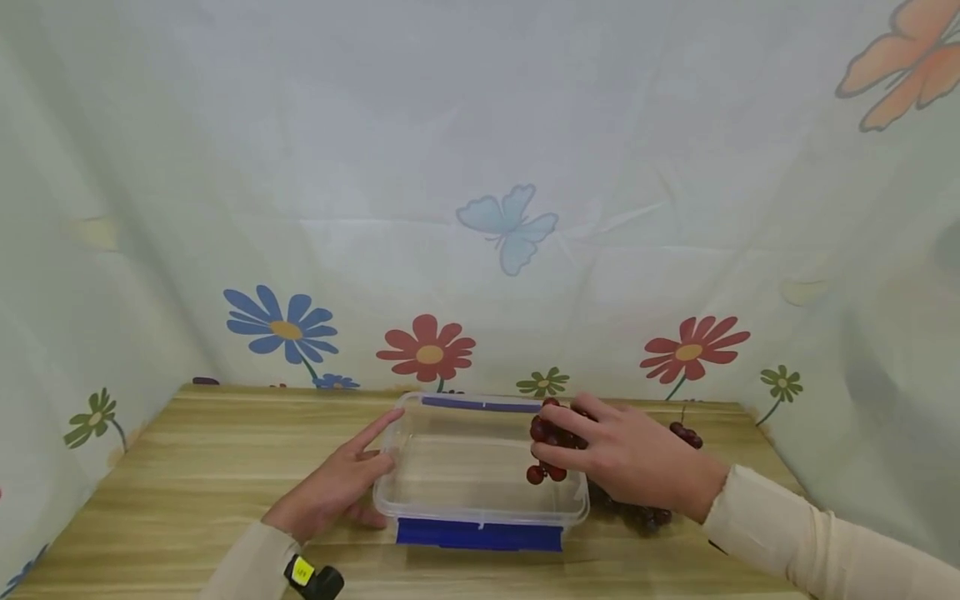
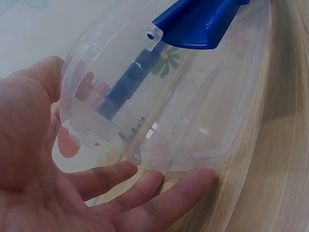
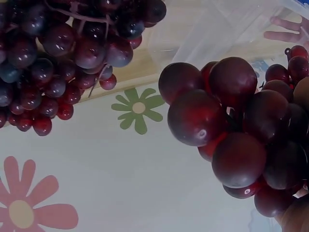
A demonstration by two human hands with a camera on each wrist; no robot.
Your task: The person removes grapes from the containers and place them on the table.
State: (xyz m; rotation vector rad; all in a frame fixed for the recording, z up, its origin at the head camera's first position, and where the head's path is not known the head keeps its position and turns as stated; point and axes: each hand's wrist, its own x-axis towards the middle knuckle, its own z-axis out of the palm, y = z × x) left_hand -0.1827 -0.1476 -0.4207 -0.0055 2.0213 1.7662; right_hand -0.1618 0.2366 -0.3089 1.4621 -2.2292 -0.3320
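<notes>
A clear plastic food container with blue side clips stands lidless on the table. My left hand rests at its left side, fingers nearly straight; in the left wrist view the fingertips lie along the clear wall. Over the container's right end, my right hand grips a bunch of dark red grapes, fingers curled over it from above. The held grapes fill much of the right wrist view. Part of the bunch is hidden behind the fingers.
More dark grapes lie on the wood-grain table right of the container, partly under the right hand. Another cluster shows beyond the wrist. A pale curtain with flowers and butterflies hangs behind and at both sides.
</notes>
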